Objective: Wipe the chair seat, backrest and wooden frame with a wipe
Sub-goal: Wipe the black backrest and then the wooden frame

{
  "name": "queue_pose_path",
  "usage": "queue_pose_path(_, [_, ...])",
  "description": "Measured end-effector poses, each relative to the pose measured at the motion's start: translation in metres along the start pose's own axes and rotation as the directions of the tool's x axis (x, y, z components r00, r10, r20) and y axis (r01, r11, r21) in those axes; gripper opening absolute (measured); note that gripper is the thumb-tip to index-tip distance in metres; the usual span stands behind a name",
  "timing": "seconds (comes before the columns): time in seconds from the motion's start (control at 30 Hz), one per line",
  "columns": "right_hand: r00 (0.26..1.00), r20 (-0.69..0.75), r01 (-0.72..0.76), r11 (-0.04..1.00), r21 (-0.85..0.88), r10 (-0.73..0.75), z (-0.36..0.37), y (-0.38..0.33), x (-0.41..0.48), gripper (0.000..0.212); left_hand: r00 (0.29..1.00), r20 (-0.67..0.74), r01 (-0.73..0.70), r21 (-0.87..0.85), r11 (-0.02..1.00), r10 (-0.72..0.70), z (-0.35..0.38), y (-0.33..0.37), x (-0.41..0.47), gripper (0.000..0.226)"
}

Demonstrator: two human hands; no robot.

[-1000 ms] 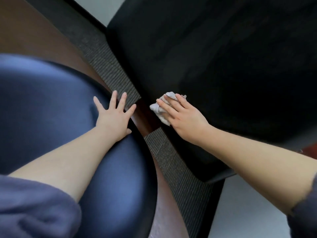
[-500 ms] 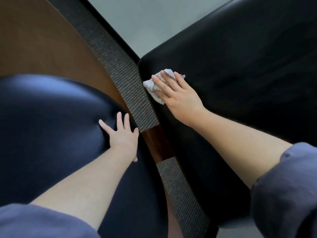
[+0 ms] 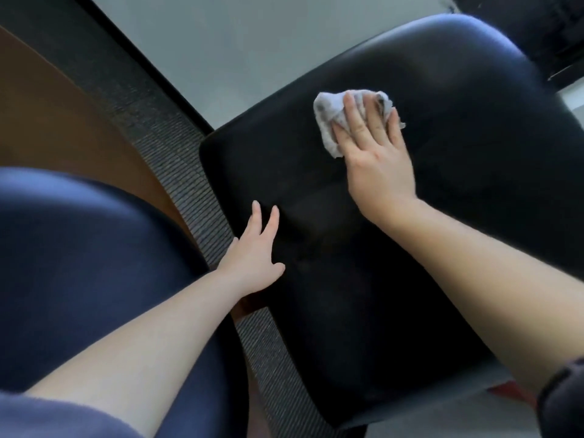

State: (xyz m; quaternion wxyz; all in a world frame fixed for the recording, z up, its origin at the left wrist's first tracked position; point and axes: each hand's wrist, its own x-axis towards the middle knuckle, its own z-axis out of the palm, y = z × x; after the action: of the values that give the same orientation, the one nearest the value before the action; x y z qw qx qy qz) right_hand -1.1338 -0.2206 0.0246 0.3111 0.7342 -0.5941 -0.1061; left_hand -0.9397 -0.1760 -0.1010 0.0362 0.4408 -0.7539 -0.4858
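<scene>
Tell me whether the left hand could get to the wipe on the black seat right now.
Probably yes. The left hand lies open on the same seat, with only bare cushion between it and the wipe. The right hand presses flat on the wipe but leaves its left part uncovered.

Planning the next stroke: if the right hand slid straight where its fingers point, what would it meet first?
Ahead of the right hand and wipe, likely only black cushion up to its rounded far edge.
</scene>
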Motion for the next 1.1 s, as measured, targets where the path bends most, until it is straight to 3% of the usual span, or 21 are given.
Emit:
queue_pose_path(0.03, [1.0, 0.0, 0.014, 1.0, 0.009, -0.014, 0.002, -0.008, -0.004, 0.05, 1.0, 0.006, 0.008, -0.003, 1.0, -0.008, 0.001, 0.0, 0.001, 0.102])
queue_pose_path(0.1, [0.966, 0.119, 0.228, 0.974, 0.02, -0.228, 0.009, -0.032, -0.03, 0.052, 0.999, 0.029, 0.025, 0.007, 1.0, -0.025, 0.003, -0.002, 0.0, 0.101])
queue_pose_path(0.17, [0.833, 0.248, 0.483, 0.869, 0.11, -0.494, 0.011, -0.049, -0.07, 0.053, 0.995, 0.085, 0.056, 0.041, 0.998, -0.059, 0.008, -0.001, -0.007, 0.1])
queue_pose_path(0.23, [0.734, 0.327, 0.566, 0.802, 0.189, -0.595, 0.004, -0.043, -0.092, 0.051, 0.985, 0.156, 0.068, 0.072, 0.995, -0.079, 0.015, 0.003, -0.018, 0.098])
queue_pose_path(0.27, [0.734, 0.314, 0.576, 0.797, 0.179, -0.601, 0.001, -0.033, -0.089, 0.05, 0.98, 0.184, 0.067, 0.078, 0.995, -0.08, 0.018, 0.007, -0.023, 0.097])
queue_pose_path(0.3, [0.779, 0.276, 0.543, 0.826, 0.151, -0.563, -0.001, -0.02, -0.08, 0.049, 0.977, 0.202, 0.059, 0.082, 0.995, -0.075, 0.021, 0.011, -0.028, 0.096])
queue_pose_path(0.37, [0.924, 0.144, 0.35, 0.935, 0.057, -0.355, -0.006, 0.016, -0.046, 0.05, 0.979, 0.197, 0.04, 0.081, 0.996, -0.055, 0.025, 0.023, -0.035, 0.094])
queue_pose_path(0.43, [0.982, 0.107, 0.158, 0.987, 0.013, -0.158, -0.016, 0.042, -0.021, 0.052, 0.99, 0.14, 0.009, 0.077, 0.997, -0.02, 0.027, 0.036, -0.038, 0.09])
queue_pose_path(0.5, [0.977, 0.124, 0.172, 0.985, 0.031, -0.174, -0.015, 0.035, -0.033, 0.051, 0.996, 0.086, 0.008, 0.042, 0.999, -0.011, 0.025, 0.05, -0.038, 0.089])
queue_pose_path(0.53, [0.946, 0.149, 0.283, 0.957, 0.057, -0.289, -0.01, 0.025, -0.049, 0.052, 0.996, 0.084, 0.015, 0.022, 1.0, -0.017, 0.024, 0.054, -0.038, 0.088])
queue_pose_path(0.6, [0.799, 0.25, 0.531, 0.837, 0.133, -0.547, -0.011, 0.02, -0.074, 0.055, 0.993, 0.119, 0.023, 0.0, 1.0, -0.023, 0.022, 0.056, -0.04, 0.088])
queue_pose_path(0.63, [0.763, 0.253, 0.587, 0.801, 0.113, -0.595, -0.015, 0.031, -0.071, 0.054, 0.989, 0.146, 0.017, 0.003, 1.0, -0.017, 0.024, 0.056, -0.042, 0.088])
queue_pose_path(0.67, [0.805, 0.222, 0.549, 0.832, 0.075, -0.551, -0.017, 0.046, -0.063, 0.053, 0.986, 0.168, 0.008, 0.007, 1.0, -0.009, 0.026, 0.056, -0.044, 0.088])
queue_pose_path(0.73, [0.945, 0.154, 0.283, 0.958, 0.052, -0.288, -0.027, 0.069, -0.046, 0.054, 0.979, 0.203, -0.005, 0.004, 1.0, 0.004, 0.034, 0.055, -0.048, 0.089])
queue_pose_path(0.77, [0.966, 0.159, 0.2, 0.979, 0.05, -0.205, -0.03, 0.07, -0.044, 0.054, 0.976, 0.216, -0.006, -0.005, 1.0, 0.007, 0.04, 0.056, -0.051, 0.089])
queue_pose_path(0.8, [0.949, 0.201, 0.234, 0.97, 0.058, -0.241, -0.032, 0.065, -0.049, 0.053, 0.976, 0.218, -0.011, -0.011, 1.0, 0.013, 0.044, 0.059, -0.053, 0.09])
queue_pose_path(0.87, [0.836, 0.22, 0.498, 0.863, 0.085, -0.503, -0.03, 0.065, -0.065, 0.052, 0.979, 0.203, -0.026, -0.014, 1.0, 0.028, 0.048, 0.064, -0.054, 0.091])
queue_pose_path(0.9, [0.801, 0.243, 0.543, 0.835, 0.088, -0.547, -0.034, 0.072, -0.066, 0.053, 0.979, 0.202, -0.028, -0.015, 1.0, 0.03, 0.05, 0.065, -0.054, 0.091])
queue_pose_path(1.0, [0.937, 0.216, 0.263, 0.961, 0.085, -0.275, -0.049, 0.093, -0.064, 0.051, 0.98, 0.2, -0.005, -0.029, 1.0, 0.011, 0.055, 0.069, -0.055, 0.093])
queue_pose_path(1.03, [0.935, 0.241, 0.243, 0.965, 0.096, -0.26, -0.053, 0.093, -0.071, 0.052, 0.982, 0.191, -0.011, -0.033, 0.999, 0.017, 0.057, 0.07, -0.054, 0.094])
queue_pose_path(1.1, [0.838, 0.273, 0.46, 0.88, 0.114, -0.473, -0.051, 0.093, -0.094, 0.056, 0.983, 0.181, -0.027, -0.033, 0.999, 0.033, 0.059, 0.07, -0.056, 0.095])
